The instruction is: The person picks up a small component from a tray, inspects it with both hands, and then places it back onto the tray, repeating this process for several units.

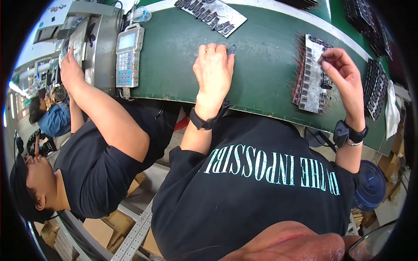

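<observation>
My left hand (213,69) rests low over the green table mat, its fingers curled down. A small dark rectangular plastic piece (231,49) sticks out between thumb and forefinger. To the right, my right hand (345,71) hovers by the edge of a metal plate (312,74) lined with small black parts, red wires trailing off its left side. Thumb and forefinger are pinched together on a small black part (324,60), mostly hidden by the fingertips. Beyond my left hand lies a second metal plate (235,18) with a row of similar black parts.
A handheld keypad device (128,56) with a screen stands at the left, beside a metal machine (102,52). A co-worker (100,165) sits close on my left, reaching toward that machine. Stacked plates of black parts (375,89) and a white cloth (392,111) are at the right.
</observation>
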`<action>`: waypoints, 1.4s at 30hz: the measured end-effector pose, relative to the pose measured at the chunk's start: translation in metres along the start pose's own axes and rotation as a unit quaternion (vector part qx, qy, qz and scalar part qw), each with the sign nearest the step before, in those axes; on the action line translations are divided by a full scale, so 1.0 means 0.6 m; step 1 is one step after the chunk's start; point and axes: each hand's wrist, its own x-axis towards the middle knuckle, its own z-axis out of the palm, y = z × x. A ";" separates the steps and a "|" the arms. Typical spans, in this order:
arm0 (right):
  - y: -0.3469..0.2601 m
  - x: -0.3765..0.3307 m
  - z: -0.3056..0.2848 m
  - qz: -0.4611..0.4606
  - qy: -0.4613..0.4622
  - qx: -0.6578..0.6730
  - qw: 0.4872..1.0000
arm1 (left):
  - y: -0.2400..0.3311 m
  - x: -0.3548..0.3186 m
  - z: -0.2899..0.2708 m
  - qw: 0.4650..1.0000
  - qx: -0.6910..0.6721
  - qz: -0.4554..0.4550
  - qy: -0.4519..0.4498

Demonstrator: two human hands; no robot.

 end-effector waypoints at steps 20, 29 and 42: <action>0.043 -0.021 0.106 0.030 0.047 0.205 0.977 | 0.149 -0.005 0.006 0.789 -0.600 -0.107 -0.078; 0.057 -0.020 0.097 0.019 0.035 0.081 0.996 | 0.143 -0.005 0.008 0.765 -0.621 -0.123 -0.118; 0.057 -0.009 0.077 0.128 -0.054 0.197 0.970 | 0.132 -0.006 -0.002 0.777 -0.599 -0.101 -0.166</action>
